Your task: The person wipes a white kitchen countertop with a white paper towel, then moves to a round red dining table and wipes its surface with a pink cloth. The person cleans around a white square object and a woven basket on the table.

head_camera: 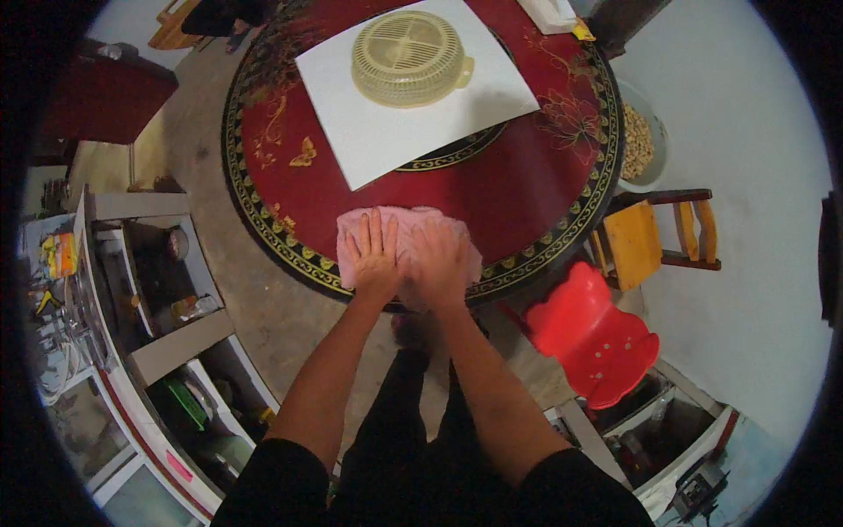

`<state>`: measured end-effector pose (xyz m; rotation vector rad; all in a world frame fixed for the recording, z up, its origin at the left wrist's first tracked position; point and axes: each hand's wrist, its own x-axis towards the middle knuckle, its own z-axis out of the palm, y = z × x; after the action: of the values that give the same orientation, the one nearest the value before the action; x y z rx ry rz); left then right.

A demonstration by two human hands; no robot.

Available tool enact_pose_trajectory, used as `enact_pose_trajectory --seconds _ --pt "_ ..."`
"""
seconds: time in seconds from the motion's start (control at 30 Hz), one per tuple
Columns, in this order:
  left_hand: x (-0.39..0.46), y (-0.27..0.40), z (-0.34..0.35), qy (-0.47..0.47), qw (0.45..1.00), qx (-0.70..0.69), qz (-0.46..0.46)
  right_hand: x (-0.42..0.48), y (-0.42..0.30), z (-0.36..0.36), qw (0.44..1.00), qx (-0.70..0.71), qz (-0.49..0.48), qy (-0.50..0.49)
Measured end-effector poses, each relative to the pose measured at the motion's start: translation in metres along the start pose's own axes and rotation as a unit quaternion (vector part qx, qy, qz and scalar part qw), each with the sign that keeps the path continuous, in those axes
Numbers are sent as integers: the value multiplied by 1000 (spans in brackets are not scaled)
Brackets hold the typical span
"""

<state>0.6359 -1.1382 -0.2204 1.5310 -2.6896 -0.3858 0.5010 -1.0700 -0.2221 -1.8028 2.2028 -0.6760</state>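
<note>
A pink cloth [421,217] lies spread near the front edge of a round red table [520,211] with a black and gold patterned border. My left hand [377,253] rests flat on its left half, fingers apart. On the cloth's right half my right hand [440,257] presses down, slightly blurred, palm down. Neither hand grips anything. Beyond the cloth, a white board [369,141] lies over the table's middle, and a cream plastic slatted basket or cover [408,59] stands on it.
A red plastic chair [593,336] and a wooden chair [632,244] stand at the right. Behind them is a tub of light brown pieces [637,141]. Open cabinets [181,346] line the left. A person's hand and dark clothing [224,20] show at the upper left.
</note>
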Motion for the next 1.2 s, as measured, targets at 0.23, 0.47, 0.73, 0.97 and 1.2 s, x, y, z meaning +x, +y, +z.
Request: enact_pose_trajectory --seconds 0.23,0.47,0.73,0.97,1.2 --pt "97 84 29 71 996 49 16 61 108 -41 997 -45 -3 70" --pt "175 177 48 57 998 23 31 99 211 -84 987 -118 -3 105" --pt "192 247 65 76 990 -87 77 82 266 -105 959 -275 19 61" --pt "81 239 44 110 985 -129 38 -8 248 -96 968 -240 -54 -41" --pt "-55 143 26 56 985 -97 -131 -37 135 -66 957 -48 -229 -174"
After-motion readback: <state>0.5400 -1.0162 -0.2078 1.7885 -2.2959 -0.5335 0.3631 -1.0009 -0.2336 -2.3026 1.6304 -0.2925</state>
